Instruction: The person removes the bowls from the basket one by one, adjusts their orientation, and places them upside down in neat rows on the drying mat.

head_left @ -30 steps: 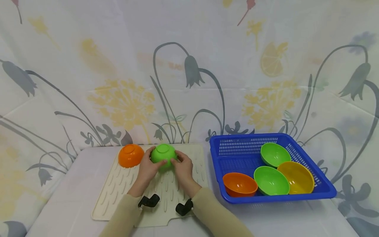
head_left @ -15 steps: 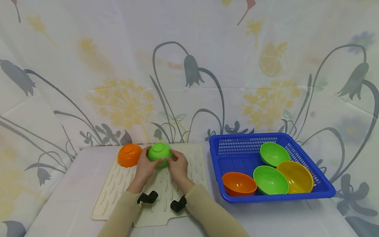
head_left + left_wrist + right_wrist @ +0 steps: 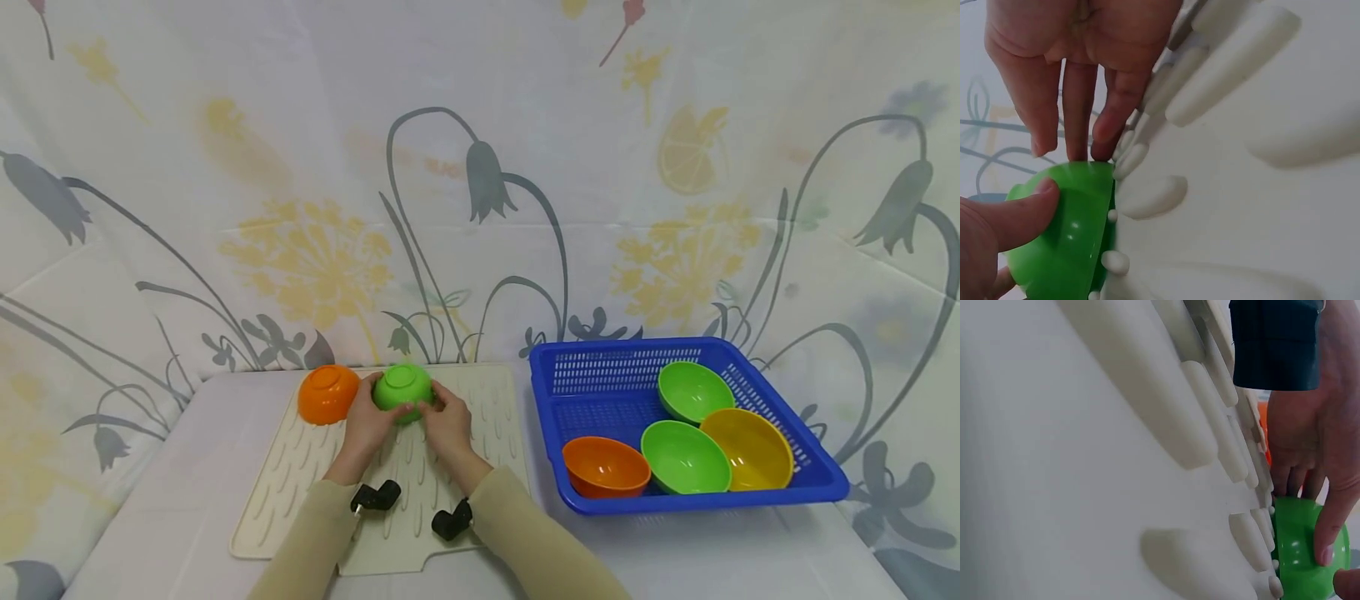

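A small green bowl (image 3: pixel 405 385) is upside down on the cream ridged mat (image 3: pixel 495 421), its rim right at the ridges in both wrist views. My left hand (image 3: pixel 366 429) holds it from the left and my right hand (image 3: pixel 450 427) from the right, thumbs on the near side and fingers reaching round. In the right wrist view, a thumb lies across the green bowl (image 3: pixel 1297 550). Just left of my left hand, an orange bowl (image 3: pixel 327 394) also sits upside down on the mat's back left corner.
To the right stands a blue plastic basket (image 3: pixel 551 425). Inside are an upright orange bowl (image 3: pixel 606 468), a front green bowl (image 3: pixel 685 458), a rear green bowl (image 3: pixel 695 392) and a larger yellow bowl (image 3: pixel 752 450). A flower-printed cloth (image 3: pixel 517 267) hangs behind.
Both hands have slid the green bowl slightly left, closer to the orange bowl on the mat. Over the last half second it has barely moved. The basket's bowls are unchanged.
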{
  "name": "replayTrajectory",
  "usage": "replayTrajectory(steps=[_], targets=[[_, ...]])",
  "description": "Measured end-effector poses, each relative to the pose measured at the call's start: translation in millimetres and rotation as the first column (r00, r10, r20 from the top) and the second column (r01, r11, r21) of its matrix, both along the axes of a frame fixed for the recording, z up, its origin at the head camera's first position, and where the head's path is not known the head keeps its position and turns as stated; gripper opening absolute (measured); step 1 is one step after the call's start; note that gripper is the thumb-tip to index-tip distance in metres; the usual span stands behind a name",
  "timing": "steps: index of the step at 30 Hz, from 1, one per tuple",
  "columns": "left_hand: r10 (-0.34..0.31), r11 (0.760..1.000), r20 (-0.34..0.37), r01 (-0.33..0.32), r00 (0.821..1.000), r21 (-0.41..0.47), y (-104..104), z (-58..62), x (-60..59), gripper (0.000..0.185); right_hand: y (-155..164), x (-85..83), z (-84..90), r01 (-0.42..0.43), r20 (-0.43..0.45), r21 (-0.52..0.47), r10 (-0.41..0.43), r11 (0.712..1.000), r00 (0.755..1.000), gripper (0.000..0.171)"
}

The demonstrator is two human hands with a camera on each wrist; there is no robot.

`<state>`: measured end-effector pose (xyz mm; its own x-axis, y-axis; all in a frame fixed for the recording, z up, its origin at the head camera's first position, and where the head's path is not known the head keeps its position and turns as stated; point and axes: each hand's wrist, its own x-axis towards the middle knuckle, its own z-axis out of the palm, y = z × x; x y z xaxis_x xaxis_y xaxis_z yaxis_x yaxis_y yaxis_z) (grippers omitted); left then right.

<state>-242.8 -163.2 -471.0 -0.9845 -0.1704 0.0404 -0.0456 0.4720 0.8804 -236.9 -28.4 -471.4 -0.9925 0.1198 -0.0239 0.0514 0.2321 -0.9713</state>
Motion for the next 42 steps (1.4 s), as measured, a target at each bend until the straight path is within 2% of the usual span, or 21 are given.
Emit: replayTrajectory(steps=[6,20,25,31,38,42], targets=[[-0.015,1.000,-0.023,0.014,1.000,-0.026,0,-3.0,0.1,0.082,1,0.4,-1.0,-0.016,-0.013,0.019,0.016,1.000,1.000,0.048],[0.008,1.000,-0.010,-0.008,1.000,0.021,-2,-6.2,-0.3,0.083,7,1.2,1.2,-0.076,0.005,0.043,0.075,0.996,0.997,0.047],[0.013,0.999,-0.007,-0.013,1.000,0.030,-3,-6.5,-0.4,0.083,8,2.4,8.8,-0.106,0.005,0.047,0.106,0.993,0.994,0.048],[0.010,0.999,0.020,-0.011,1.000,0.042,-4,-7.1,-1.3,0.083,10,5.2,32.0,-0.117,-0.064,0.000,0.117,0.993,0.991,0.047],[0.005,0.999,0.012,-0.005,1.000,0.051,-5,-7.5,-1.4,0.082,19,8.4,80.8,-0.119,-0.141,-0.096,0.105,0.988,0.984,0.045],[-0.008,0.999,0.024,0.006,1.000,0.049,-4,-7.4,1.2,0.082,34,9.1,104.3,-0.122,-0.170,-0.089,0.106,0.989,0.980,0.045]])
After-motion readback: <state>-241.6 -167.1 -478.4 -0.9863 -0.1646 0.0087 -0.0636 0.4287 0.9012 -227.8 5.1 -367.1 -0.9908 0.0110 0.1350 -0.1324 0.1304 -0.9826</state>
